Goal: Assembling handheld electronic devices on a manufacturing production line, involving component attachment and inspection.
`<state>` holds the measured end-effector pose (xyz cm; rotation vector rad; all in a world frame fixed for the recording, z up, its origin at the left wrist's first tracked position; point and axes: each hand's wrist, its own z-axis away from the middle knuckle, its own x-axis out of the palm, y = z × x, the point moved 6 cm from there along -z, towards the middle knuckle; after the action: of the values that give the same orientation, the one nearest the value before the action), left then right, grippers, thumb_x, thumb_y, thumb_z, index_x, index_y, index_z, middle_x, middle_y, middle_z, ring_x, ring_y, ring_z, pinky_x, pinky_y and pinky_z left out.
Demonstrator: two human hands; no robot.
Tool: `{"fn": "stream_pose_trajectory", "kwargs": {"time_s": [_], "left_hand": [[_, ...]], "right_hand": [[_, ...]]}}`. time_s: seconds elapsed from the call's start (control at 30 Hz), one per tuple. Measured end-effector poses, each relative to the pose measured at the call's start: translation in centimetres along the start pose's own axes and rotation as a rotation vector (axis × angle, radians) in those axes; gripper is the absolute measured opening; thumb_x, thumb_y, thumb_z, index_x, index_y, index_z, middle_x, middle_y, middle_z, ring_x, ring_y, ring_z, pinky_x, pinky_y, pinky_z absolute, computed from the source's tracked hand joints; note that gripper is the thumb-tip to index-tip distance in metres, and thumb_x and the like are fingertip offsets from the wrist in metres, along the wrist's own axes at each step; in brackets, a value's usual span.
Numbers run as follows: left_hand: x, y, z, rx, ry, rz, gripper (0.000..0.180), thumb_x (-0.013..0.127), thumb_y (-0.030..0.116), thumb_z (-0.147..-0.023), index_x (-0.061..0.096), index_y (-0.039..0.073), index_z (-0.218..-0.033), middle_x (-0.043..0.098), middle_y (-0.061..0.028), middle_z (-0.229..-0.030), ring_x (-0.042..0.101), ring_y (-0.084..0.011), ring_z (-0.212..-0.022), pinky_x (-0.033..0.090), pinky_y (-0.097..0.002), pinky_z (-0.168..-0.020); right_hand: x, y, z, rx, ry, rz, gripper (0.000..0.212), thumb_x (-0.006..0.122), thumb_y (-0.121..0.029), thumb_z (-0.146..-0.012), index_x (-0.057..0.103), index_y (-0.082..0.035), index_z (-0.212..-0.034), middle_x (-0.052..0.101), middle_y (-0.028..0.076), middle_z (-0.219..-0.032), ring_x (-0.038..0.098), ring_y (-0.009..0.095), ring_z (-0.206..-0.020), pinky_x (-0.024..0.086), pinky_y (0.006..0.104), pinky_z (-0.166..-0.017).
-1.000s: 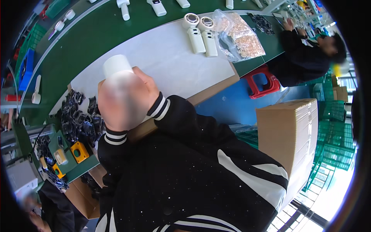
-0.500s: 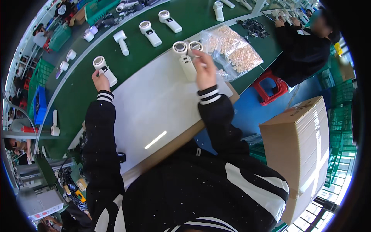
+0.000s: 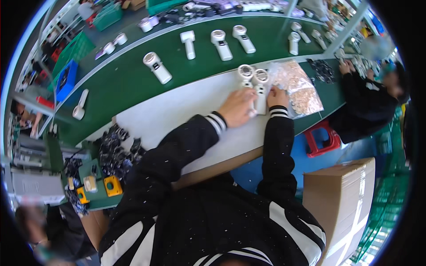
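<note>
both hands meet on the white table point(image 3: 177, 115): the left hand point(image 3: 237, 108) and right hand point(image 3: 277, 96) have fingers curled around two white handheld magnifiers point(image 3: 260, 91) beside a clear bag of small parts point(image 3: 299, 86)

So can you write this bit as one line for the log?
left hand: on two white plastic round-headed handheld devices | right hand: beside them, touching | surface: white mat | nearby: clear bag of small parts

Left hand point(image 3: 237, 108) hides lower handles of white devices point(image 3: 260, 88).
</note>
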<state>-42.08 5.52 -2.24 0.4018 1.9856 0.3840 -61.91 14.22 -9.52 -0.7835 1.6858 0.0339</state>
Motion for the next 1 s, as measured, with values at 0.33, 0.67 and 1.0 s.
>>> {"fn": "stream_pose_trajectory", "kwargs": {"time_s": [0.33, 0.67, 1.0], "left_hand": [[0.0, 3.0, 6.6, -0.099, -0.028, -0.240, 0.058, 0.050, 0.025, -0.090, 0.039, -0.005, -0.138, 0.028, -0.0218, -0.152, 0.021, -0.0330, -0.144, 0.026, -0.0423, -0.112], [-13.0, 3.3, 16.5, -0.257, 0.160, -0.064, 0.044, 0.058, 0.019, -0.085, 0.050, 0.008, -0.127, 0.059, -0.0139, -0.122, 0.058, -0.0331, -0.108, 0.044, -0.0446, -0.090], [-23.8, -8.6, 32.8, -0.924, -0.214, -0.697, 0.035, 0.059, 0.012, -0.079, 0.059, 0.015, -0.114, 0.054, -0.0042, -0.120, 0.052, -0.0298, -0.107, 0.046, -0.0430, -0.086]], "right_hand": [[-1.7, 0.9, -0.7, -0.040, 0.227, -0.416, 0.016, 0.054, -0.021, -0.091, 0.063, -0.008, -0.093, 0.065, 0.009, -0.074, 0.060, 0.027, -0.068, 0.049, 0.0369, -0.068], [-3.7, 1.7, 0.7, 0.191, 0.142, -0.954, 0.011, 0.053, -0.012, -0.093, 0.060, -0.004, -0.092, 0.063, 0.008, -0.072, 0.057, 0.017, -0.061, 0.049, 0.0281, -0.060], [-6.2, -2.8, 7.6, 0.144, 0.001, -1.527, 0.011, 0.052, -0.008, -0.092, 0.057, -0.006, -0.101, 0.062, 0.009, -0.074, 0.060, 0.018, -0.061, 0.051, 0.0262, -0.061]]}}
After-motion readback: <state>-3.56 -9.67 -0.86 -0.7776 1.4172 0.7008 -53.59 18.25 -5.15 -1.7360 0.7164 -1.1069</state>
